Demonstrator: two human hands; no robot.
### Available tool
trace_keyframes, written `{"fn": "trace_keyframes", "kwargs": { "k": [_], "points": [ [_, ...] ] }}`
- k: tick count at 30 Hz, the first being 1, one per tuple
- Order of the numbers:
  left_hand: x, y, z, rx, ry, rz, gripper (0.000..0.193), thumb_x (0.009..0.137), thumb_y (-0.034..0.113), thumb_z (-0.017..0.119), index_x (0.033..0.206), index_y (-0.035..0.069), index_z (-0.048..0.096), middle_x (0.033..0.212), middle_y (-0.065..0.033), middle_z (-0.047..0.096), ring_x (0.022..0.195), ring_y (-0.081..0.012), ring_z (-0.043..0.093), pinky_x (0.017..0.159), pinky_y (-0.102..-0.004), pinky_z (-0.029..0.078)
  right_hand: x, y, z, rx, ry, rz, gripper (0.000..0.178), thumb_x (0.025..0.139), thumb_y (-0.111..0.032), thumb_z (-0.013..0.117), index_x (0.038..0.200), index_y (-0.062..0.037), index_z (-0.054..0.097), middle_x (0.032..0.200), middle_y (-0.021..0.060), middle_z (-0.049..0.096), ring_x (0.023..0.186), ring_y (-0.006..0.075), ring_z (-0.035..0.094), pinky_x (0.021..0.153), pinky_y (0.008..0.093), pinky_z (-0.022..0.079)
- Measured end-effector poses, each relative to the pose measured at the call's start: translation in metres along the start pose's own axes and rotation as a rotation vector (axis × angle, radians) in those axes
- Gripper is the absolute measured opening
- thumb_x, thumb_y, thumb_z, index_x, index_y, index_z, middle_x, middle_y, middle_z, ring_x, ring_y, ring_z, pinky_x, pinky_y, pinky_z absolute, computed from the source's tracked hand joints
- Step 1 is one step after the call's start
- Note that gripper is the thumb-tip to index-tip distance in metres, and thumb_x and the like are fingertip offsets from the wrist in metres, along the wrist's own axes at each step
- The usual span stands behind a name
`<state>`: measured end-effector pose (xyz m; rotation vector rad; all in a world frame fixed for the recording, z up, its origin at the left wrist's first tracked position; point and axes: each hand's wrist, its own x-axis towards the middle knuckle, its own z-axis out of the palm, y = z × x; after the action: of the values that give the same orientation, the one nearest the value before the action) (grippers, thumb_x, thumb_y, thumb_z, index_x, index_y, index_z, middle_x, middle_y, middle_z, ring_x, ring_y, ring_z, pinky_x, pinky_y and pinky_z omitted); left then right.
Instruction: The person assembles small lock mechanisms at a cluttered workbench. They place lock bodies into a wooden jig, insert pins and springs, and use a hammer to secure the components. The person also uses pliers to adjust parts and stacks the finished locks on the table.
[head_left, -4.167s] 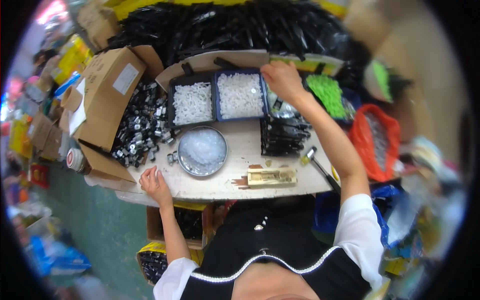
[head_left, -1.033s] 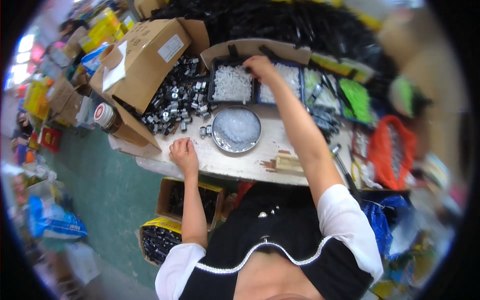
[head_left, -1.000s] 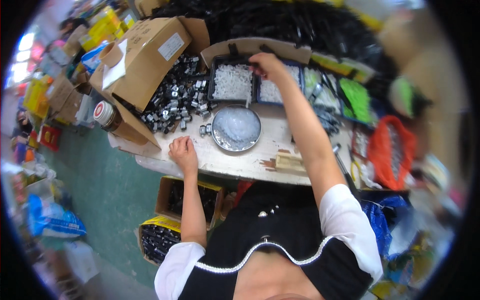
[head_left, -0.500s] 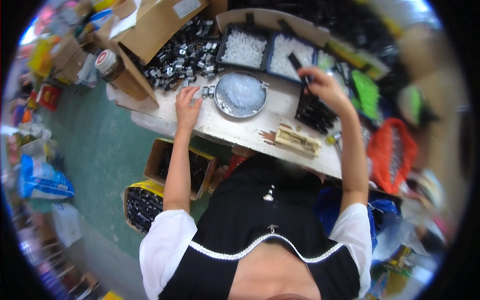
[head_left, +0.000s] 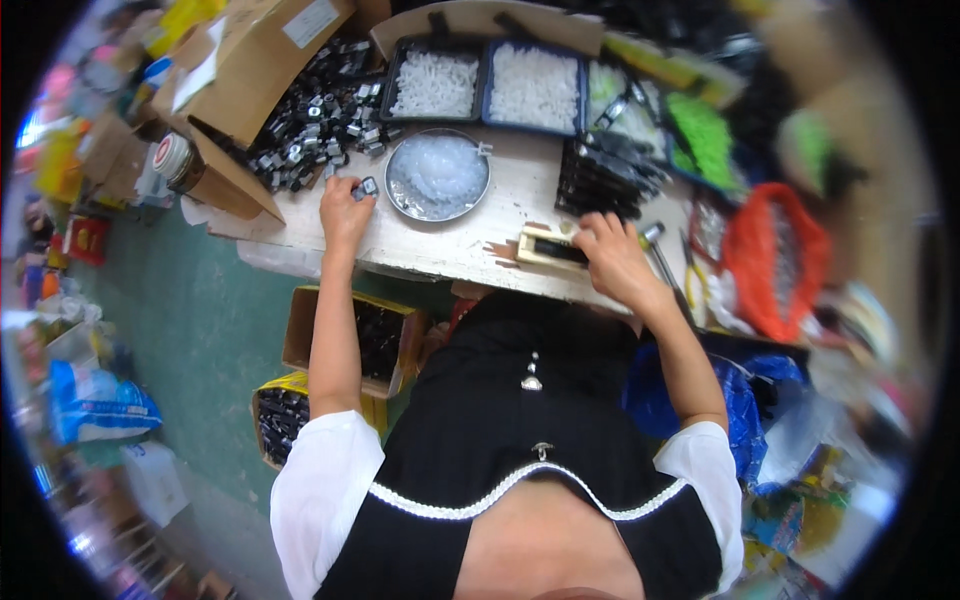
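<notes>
From where I stand, the round metal dish (head_left: 408, 203) makes the best marker, and things have just shifted on both sides of it. To its right and nearer the worker sits the cream block (head_left: 527, 247); a moment ago its groove showed bare and the right hand (head_left: 615, 260) had a black strip (head_left: 560, 247) up in the air. Now the strip lies dark in that groove, and the right hand is down over the block's far-right end, fingers bent against it. Whether they grip the strip or merely press on it, I can't tell. Just left of the dish, the left hand (head_left: 345, 210), loosely spread a moment earlier, now has its fingertips drawn together, and they seem to pinch a small metal piece (head_left: 367, 187). To my eye, that means the strip is about seated, with a metal piece at the ready, though nothing shows the two joined. The stack of black strips (head_left: 605, 180) stands right of the dish, the hammer (head_left: 668, 268) lies farther right and nearer the worker, apparently untouched, and the heap of metal pieces (head_left: 315, 130) spreads out to the dish's upper left.
</notes>
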<state>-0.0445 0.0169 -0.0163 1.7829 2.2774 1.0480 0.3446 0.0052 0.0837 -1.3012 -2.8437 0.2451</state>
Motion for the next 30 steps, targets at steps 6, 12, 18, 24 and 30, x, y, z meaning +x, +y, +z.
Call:
{"fn": "trace_keyframes", "kwargs": {
  "k": [6, 12, 18, 24, 30],
  "points": [
    [-0.013, 0.005, -0.01, -0.051, -0.006, -0.031, 0.025, 0.066, 0.008, 0.061, 0.089, 0.003, 0.067, 0.089, -0.0117, 0.056, 0.083, -0.0295, 0.056, 0.076, -0.0366, 0.045, 0.005, -0.022, 0.03, -0.011, 0.252, -0.124, 0.036, 0.082, -0.014, 0.054, 0.116, -0.0037, 0.05, 0.125, 0.0104, 0.047, 0.108, 0.0247, 0.046, 0.093, 0.0446, 0.031],
    [-0.031, -0.017, -0.013, 0.063, 0.071, -0.046, 0.028, 0.067, 0.005, 0.062, 0.095, 0.004, 0.067, 0.092, -0.0131, 0.058, 0.091, -0.0283, 0.054, 0.081, -0.0372, 0.043, 0.005, -0.026, 0.064, -0.103, 0.243, -0.126, 0.05, 0.087, -0.022, 0.051, 0.13, -0.0023, 0.038, 0.138, 0.0091, 0.037, 0.123, 0.0234, 0.038, 0.102, 0.0535, 0.021],
    [-0.036, 0.004, -0.033, -0.169, -0.013, -0.189, 0.035, 0.066, 0.005, 0.071, 0.101, 0.005, 0.066, 0.087, -0.008, 0.057, 0.077, -0.0195, 0.054, 0.068, -0.0303, 0.045, 0.005, -0.024, 0.062, 0.013, 0.194, -0.118, 0.051, 0.085, -0.024, 0.054, 0.13, -0.0035, 0.039, 0.139, 0.009, 0.035, 0.126, 0.0233, 0.036, 0.101, 0.0544, 0.022],
    [-0.044, 0.08, -0.035, -0.601, -0.186, -0.044, 0.032, 0.072, 0.0, 0.07, 0.103, 0.001, 0.064, 0.087, 0.001, 0.054, 0.074, -0.0067, 0.05, 0.065, -0.0195, 0.042, -0.003, -0.018, 0.069, 0.09, 0.352, -0.09, 0.039, 0.083, -0.016, 0.057, 0.119, -0.0044, 0.049, 0.132, 0.0077, 0.044, 0.118, 0.0231, 0.042, 0.098, 0.0517, 0.026],
    [-0.044, 0.139, -0.014, -1.077, -0.511, -0.231, 0.027, 0.073, 0.001, 0.07, 0.1, -0.001, 0.064, 0.083, 0.0022, 0.057, 0.072, -0.0072, 0.054, 0.067, -0.0191, 0.045, -0.007, -0.012, 0.068, 0.311, 0.534, -0.084, 0.025, 0.08, -0.01, 0.06, 0.104, -0.0051, 0.059, 0.119, 0.0063, 0.055, 0.107, 0.0234, 0.049, 0.093, 0.0416, 0.03]
  ]
}}
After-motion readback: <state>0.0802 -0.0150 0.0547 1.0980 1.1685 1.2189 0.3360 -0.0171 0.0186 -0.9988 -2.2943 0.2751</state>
